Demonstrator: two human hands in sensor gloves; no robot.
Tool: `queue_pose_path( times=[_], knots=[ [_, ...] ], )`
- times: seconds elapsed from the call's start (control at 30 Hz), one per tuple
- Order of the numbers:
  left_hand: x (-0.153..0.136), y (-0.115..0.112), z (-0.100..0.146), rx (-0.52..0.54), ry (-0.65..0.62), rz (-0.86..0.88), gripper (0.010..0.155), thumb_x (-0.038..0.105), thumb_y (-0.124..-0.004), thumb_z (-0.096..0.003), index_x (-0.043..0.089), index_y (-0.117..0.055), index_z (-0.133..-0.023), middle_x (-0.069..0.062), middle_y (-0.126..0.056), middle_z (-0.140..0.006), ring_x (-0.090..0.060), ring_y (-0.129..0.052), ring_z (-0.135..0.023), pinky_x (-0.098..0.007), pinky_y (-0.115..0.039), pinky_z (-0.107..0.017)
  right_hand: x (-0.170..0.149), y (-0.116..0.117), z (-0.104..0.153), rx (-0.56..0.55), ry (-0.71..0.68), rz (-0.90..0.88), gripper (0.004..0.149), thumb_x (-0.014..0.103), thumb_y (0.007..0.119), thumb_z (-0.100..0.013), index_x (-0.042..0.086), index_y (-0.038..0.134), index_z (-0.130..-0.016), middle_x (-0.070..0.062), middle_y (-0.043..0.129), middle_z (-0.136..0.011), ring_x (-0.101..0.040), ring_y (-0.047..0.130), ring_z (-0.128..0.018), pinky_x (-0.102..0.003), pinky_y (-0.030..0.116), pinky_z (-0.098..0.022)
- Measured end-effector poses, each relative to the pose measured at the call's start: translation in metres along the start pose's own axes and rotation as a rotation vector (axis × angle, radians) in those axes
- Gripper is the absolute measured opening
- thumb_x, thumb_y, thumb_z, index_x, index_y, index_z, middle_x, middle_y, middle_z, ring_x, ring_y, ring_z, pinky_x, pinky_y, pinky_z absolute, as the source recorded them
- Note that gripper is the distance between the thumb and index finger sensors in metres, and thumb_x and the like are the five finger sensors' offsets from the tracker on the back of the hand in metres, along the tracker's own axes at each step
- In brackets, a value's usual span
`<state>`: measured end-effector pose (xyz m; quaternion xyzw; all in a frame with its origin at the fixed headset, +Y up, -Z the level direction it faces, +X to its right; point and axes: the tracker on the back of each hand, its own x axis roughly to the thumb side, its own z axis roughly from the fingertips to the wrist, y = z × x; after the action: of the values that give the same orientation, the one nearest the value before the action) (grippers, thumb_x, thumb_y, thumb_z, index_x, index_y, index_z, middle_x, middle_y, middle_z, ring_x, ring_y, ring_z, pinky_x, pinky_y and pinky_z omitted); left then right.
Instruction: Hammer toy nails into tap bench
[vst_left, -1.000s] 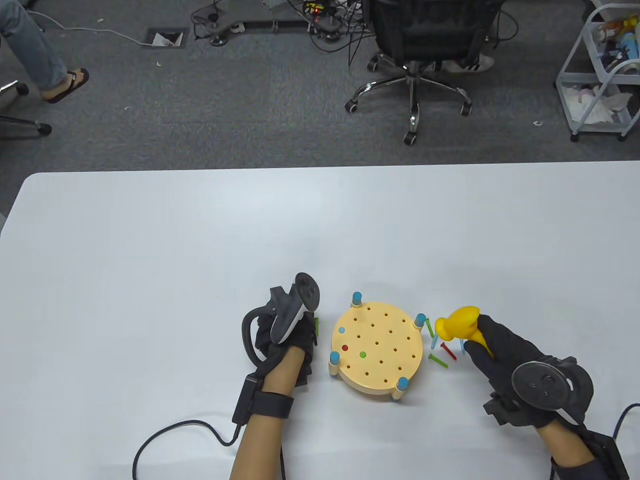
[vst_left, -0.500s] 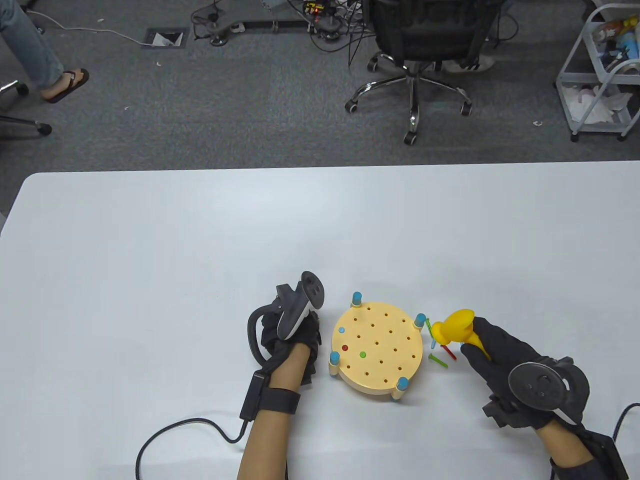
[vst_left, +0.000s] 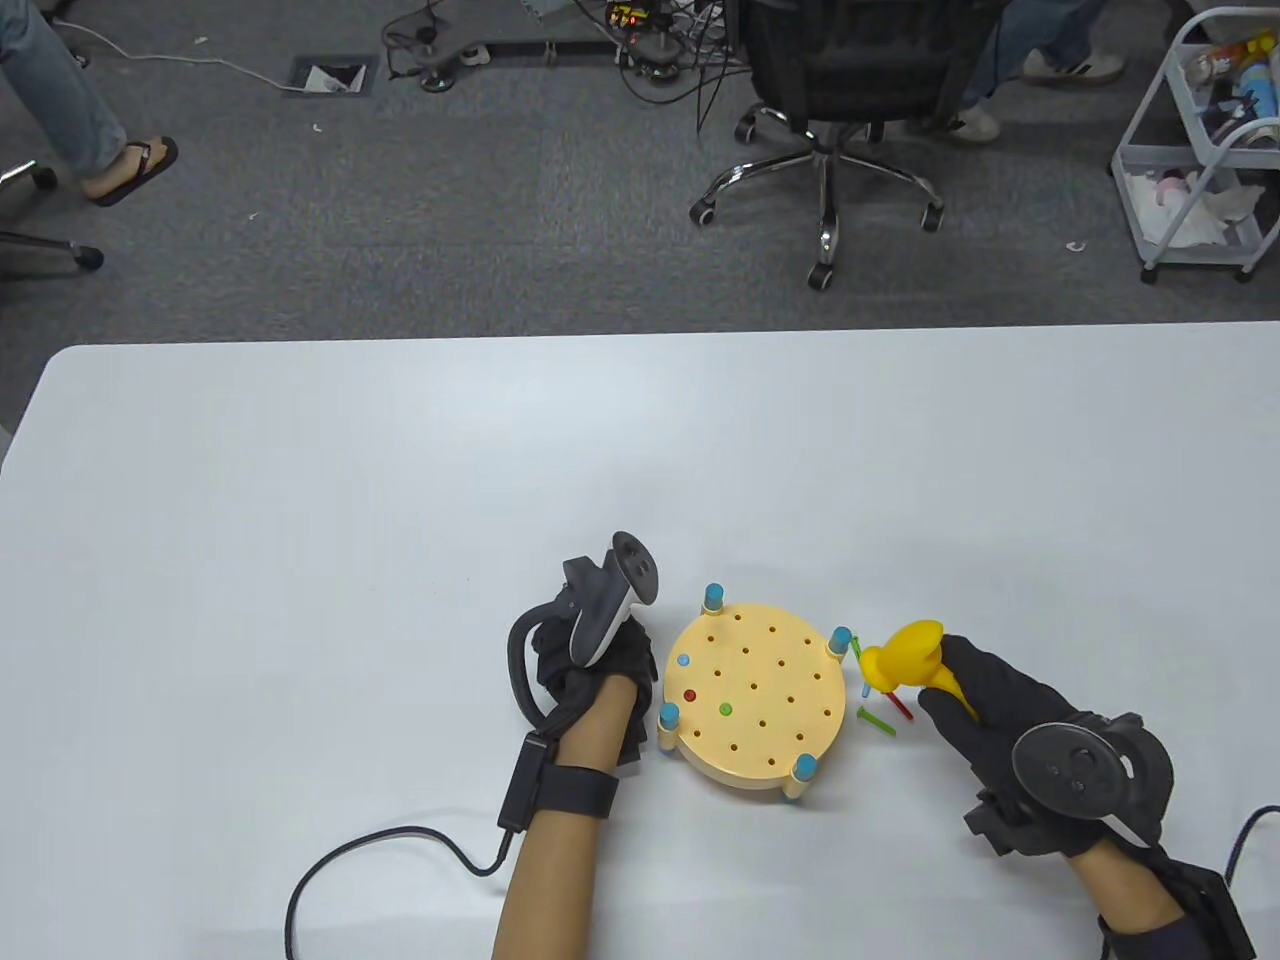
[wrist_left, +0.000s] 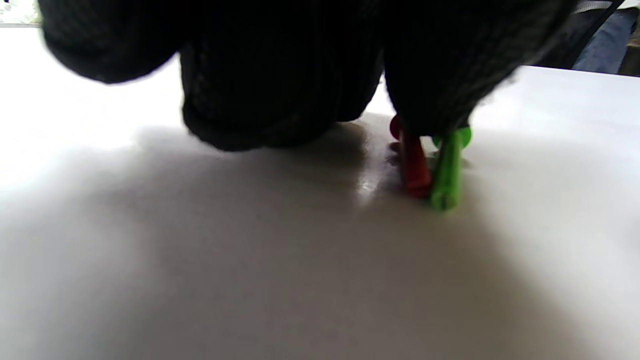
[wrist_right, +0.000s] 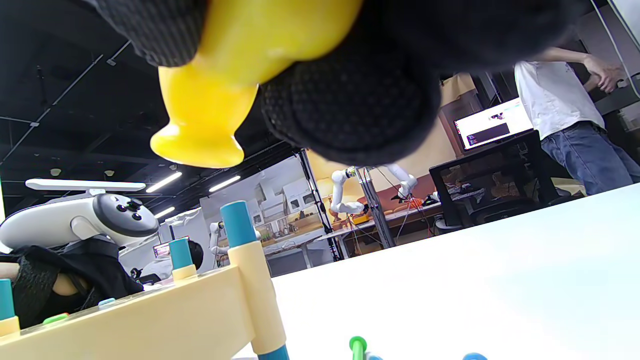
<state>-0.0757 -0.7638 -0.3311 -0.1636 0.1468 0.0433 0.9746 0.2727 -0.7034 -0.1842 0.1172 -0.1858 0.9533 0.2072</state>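
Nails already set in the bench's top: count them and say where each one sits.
3, all in the left part of the tap bench: blue nail, red nail, green nail. None looks hidden.

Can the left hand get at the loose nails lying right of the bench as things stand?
Probably not directly: the bench stands between the left hand and those nails, and the right hand, gripping the hammer, hovers right beside them.

We cannot see the left hand (vst_left: 590, 665) fingers from above; the tracker (vst_left: 612, 602) covers them. Close up, the glove hides the heads of a red nail (wrist_left: 414, 162) and a green nail (wrist_left: 447, 167), both blurred. The yellow hammer (wrist_right: 235, 75) handle is cut off at the top edge.
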Motion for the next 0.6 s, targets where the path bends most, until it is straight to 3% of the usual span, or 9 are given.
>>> queue_pose_path(
  times=[0.6],
  knots=[
    [0.0007, 0.0007, -0.0007, -0.002, 0.049, 0.007, 0.053, 0.032, -0.091, -0.0354, 0.014, -0.08, -0.084, -0.017, -0.096, -0.063, -0.02, -0.097, -0.04, -0.043, -0.082, -0.031, 0.0, 0.0028, -0.0003, 0.017, -0.001, -0.007, 0.063, 0.053, 0.062, -0.044, 0.013, 0.07, -0.093, -0.005, 0.093, -0.064, -0.018, 0.101, -0.032, -0.027, 0.086, -0.021]
  ],
)
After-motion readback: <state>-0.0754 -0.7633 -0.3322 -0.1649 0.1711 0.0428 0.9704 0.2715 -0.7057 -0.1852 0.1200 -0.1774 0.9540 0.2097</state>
